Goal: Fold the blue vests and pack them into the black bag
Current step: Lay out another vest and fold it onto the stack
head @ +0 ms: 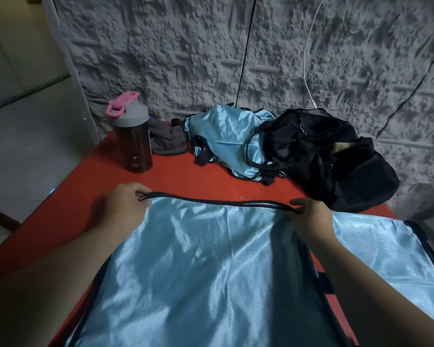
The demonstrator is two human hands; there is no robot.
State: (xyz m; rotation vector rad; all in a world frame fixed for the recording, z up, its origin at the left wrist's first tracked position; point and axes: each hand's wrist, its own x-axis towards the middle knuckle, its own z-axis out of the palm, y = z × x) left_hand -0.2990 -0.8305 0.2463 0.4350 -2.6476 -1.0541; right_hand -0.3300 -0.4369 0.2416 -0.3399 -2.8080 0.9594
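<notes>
A shiny light-blue vest (206, 266) with dark trim lies spread across the near part of the red table (191, 181). My left hand (127, 202) pinches the left end of its far dark edge. At the right end of that same edge my right hand (310, 212) pinches the trim. A crumpled heap of more blue vests (226, 139) lies at the back of the table. The black bag (336, 156) slumps to the right of that heap, against the wall.
A dark bottle (133, 136) with a grey lid and pink cap stands at the back left. A grey cloth (167, 140) lies beside it. A grey textured sheet covers the wall, with a black and a white cable hanging down. The table's left edge drops to a pale floor.
</notes>
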